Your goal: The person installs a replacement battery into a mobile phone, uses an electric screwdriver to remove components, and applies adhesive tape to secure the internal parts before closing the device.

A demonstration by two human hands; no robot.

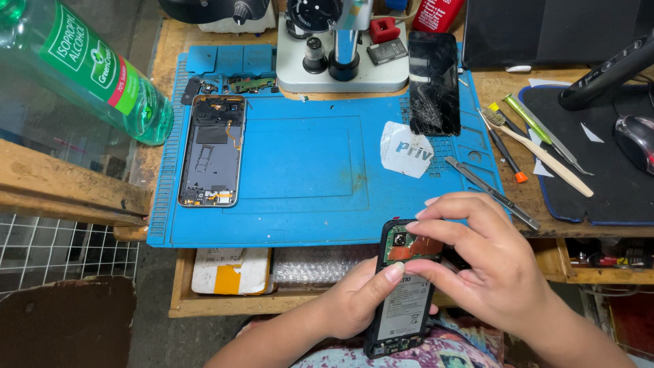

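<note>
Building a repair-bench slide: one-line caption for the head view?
Both hands, left and right, hold an opened phone below a blue work mat.

Bright, even light falls from overhead onto the blue mat [306, 170], with soft, short shadows. The green bottle [82, 68] bulges at the left edge, glare streaking it. Focus is sharp throughout.

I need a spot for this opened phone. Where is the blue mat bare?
Bare: the mat's middle, between the phone frame and the white sticker. Crowded: back edge by the microscope base and cracked screen; tools at right.
</note>
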